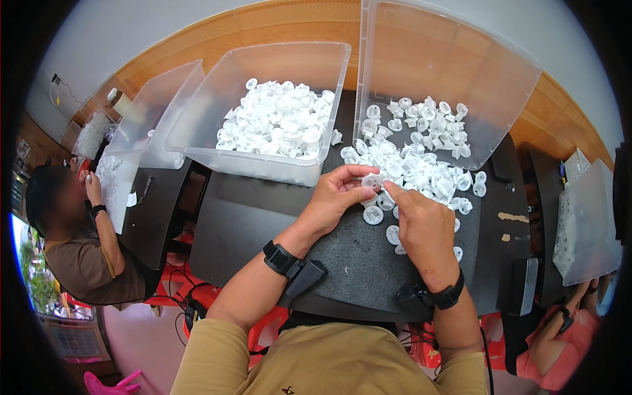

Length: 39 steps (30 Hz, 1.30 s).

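Observation:
My left hand [331, 201] pinches a small round white plastic part [372, 181] between thumb and fingertips, above the table. Close against it, my right hand [426, 227] is closed, its index finger reaching to the part's edge; what its fingers grip, if anything, is hidden. Just beyond both hands spreads a heap of similar white plastic parts [421, 170], round discs with raised clips. A few loose parts [373, 215] lie nearer, between my hands. Below them is a dark grey mat [349, 263] on the black table [230, 227].
A clear bin [263, 160] full of white parts stands at the back left. Another clear bin [447, 52] is tipped toward me, with parts spilling out. A grey box-shaped object [524, 286] sits at the right edge. A person [85, 243] works at the left; another [559, 342] sits at right.

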Available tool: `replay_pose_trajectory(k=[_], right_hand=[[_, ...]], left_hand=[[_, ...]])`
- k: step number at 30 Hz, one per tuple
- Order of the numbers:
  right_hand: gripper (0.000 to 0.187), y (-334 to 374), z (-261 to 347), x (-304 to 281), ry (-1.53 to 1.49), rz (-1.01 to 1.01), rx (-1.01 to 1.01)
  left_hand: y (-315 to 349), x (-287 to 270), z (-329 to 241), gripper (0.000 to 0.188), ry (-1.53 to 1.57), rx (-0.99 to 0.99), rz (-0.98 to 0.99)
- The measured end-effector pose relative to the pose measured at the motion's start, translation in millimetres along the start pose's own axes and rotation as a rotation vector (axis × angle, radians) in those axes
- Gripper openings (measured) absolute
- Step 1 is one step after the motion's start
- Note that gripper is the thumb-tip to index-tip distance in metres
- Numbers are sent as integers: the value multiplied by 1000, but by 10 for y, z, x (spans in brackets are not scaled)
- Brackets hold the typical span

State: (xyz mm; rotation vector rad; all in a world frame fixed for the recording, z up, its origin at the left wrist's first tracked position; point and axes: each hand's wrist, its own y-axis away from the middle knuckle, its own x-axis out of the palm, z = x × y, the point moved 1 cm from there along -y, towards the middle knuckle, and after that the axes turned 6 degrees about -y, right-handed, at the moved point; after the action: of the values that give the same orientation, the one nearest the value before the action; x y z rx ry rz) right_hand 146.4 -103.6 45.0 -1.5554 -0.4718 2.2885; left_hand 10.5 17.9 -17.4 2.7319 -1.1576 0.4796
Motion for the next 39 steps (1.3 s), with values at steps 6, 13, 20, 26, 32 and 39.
replay_pose_trajectory(k=[6,13,20,26,32,39], right_hand=[[40,1,9,-9,17,19,18],[36,6,-38,-46,36,86,44],[25,-94,-151,-145,-517,-45,183],[14,-116,-298,109,-976,22,377],[9,-126,-342,170,-1270,101,488],[21,-69,-230,34,-617,-34,215]], left_hand=[[-4,-2,28,35,-37,6,2],[3,1,25,36,-114,-10,-2],[-3,15,-16,27,-21,-27,33],[2,52,-109,31,-156,-68,152],[6,74,-27,39,-75,13,108],[-6,-16,-22,41,30,-24,16]])
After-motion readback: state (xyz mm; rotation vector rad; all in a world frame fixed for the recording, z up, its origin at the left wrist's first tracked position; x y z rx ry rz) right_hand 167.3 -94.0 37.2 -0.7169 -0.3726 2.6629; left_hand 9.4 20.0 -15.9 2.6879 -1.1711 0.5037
